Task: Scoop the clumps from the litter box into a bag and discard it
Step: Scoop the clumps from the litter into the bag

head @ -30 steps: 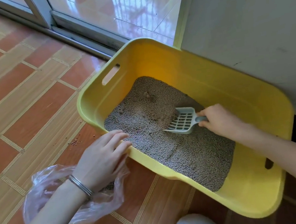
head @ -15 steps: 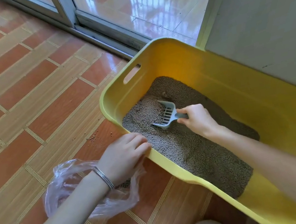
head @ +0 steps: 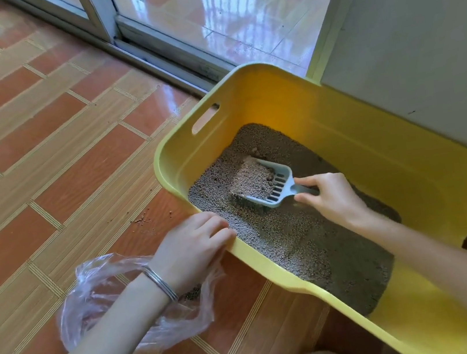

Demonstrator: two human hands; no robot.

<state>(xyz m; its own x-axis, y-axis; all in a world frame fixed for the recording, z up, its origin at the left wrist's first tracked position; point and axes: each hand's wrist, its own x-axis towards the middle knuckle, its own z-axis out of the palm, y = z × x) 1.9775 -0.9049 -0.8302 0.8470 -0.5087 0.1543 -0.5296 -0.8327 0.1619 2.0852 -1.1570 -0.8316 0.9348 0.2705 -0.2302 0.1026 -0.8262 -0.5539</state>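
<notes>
The yellow litter box (head: 351, 141) stands on the tiled floor (head: 42, 163) in the right half of the frame, with its far side against a grey wall (head: 418, 43). Grey litter (head: 312, 244) covers most of its bottom.

The right hand (head: 334, 202) is inside the box, near the centre of the frame. Its thumb and fingers are closed around the handle of the pale blue scoop (head: 280, 186). The blade of the scoop points to the upper left and is sunk into the litter. A brownish clump (head: 252, 178) lies on the blade, just beyond the fingertips and not touching them.

The left hand (head: 192, 252) is at the lower centre. Its fingers (head: 219, 233) lie close together, lightly bent, with the tips resting on the near rim of the box. The thumb is hidden, so I cannot tell whether it holds anything. A metal bracelet (head: 160, 281) sits on this wrist.

The clear plastic bag (head: 98, 294) lies crumpled on the floor at the lower left, under the left wrist and palm, just beside the box. Some dark grains show inside it. A few loose grains (head: 141, 220) are scattered on the tiles to the left of the box.
</notes>
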